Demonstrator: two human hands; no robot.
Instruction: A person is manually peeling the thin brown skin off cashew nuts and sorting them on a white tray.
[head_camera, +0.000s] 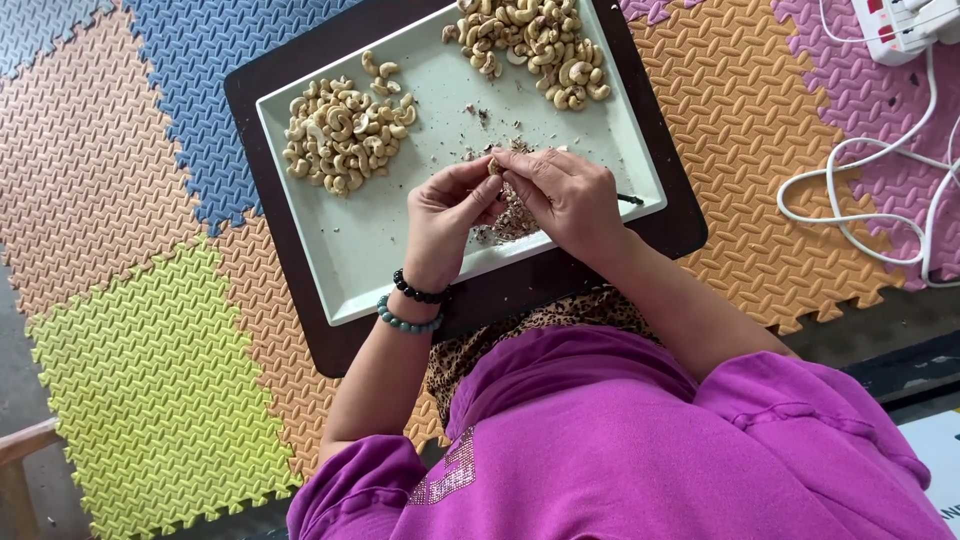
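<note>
Left hand (448, 212) and right hand (568, 198) pinch one small pale cashew kernel (494, 166) over the pale rectangular tray (380, 250), so brown skin flakes (514, 215) collect there.

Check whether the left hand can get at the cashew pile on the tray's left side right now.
Probably yes. The left hand is busy with the right hand on one cashew, but only bare tray lies between it and that pile.

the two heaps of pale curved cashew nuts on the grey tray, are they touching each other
Apart. The head view shows the left heap and the top heap separated by bare grey tray floor.
</note>
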